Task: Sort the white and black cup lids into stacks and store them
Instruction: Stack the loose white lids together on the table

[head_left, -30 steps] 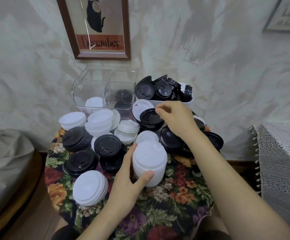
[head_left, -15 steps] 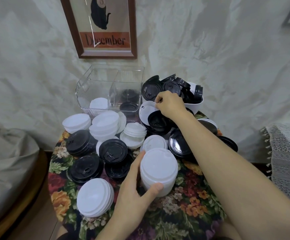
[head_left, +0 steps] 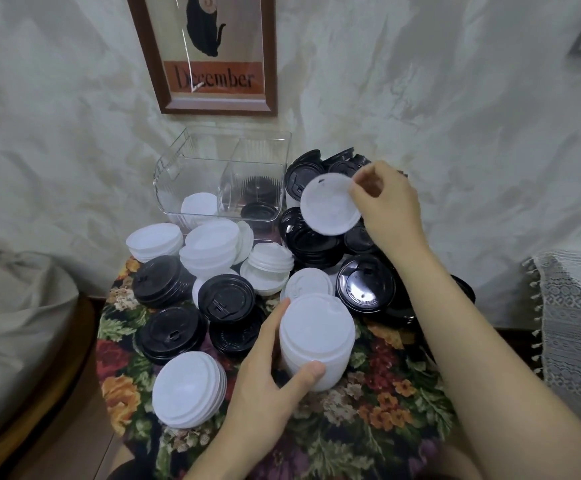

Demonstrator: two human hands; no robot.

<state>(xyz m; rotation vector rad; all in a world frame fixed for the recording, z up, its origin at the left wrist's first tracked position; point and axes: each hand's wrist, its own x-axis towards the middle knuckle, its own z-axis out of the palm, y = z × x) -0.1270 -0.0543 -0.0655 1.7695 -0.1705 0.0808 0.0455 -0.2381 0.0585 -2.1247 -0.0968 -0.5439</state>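
My left hand (head_left: 268, 382) grips a tall stack of white lids (head_left: 315, 341) standing on the floral tablecloth (head_left: 386, 410). My right hand (head_left: 386, 202) pinches a single white lid (head_left: 328, 206) by its edge and holds it tilted in the air above a heap of black lids (head_left: 313, 242). Other white stacks (head_left: 188, 389) and black stacks (head_left: 169, 334) cover the left half of the table. A clear divided bin (head_left: 223, 174) at the back holds a few white lids in its left part and black lids in its right part.
A white tub heaped with black lids (head_left: 334, 161) stands behind my right hand. A framed "December" picture (head_left: 212, 77) hangs on the wall. A lace-covered surface (head_left: 576, 323) lies at the right, grey fabric (head_left: 12, 306) at the left.
My right hand has lifted a white lid off the black heap and raised it into the air. My left hand keeps its hold on the tall white stack.
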